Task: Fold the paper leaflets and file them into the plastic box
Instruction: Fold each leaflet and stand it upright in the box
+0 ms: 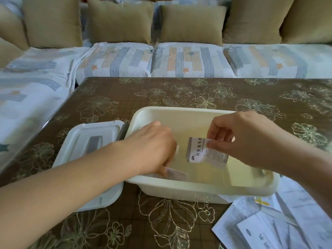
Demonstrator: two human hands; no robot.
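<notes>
A cream plastic box (179, 112) stands open on the table. My right hand (248, 139) is over the box and pinches a folded white leaflet (206, 153) with printed text, holding it upright inside. My left hand (154, 148) reaches down into the box's near left corner, its fingers on folded paper (177, 174) standing against the front wall. The fingertips are hidden behind the rim.
The box's white lid (89, 146) lies flat to the left, under my left forearm. Several unfolded leaflets (269, 223) are spread on the table at the near right. The brown floral tablecloth (197, 92) covers the table; a sofa with cushions (122, 22) is behind.
</notes>
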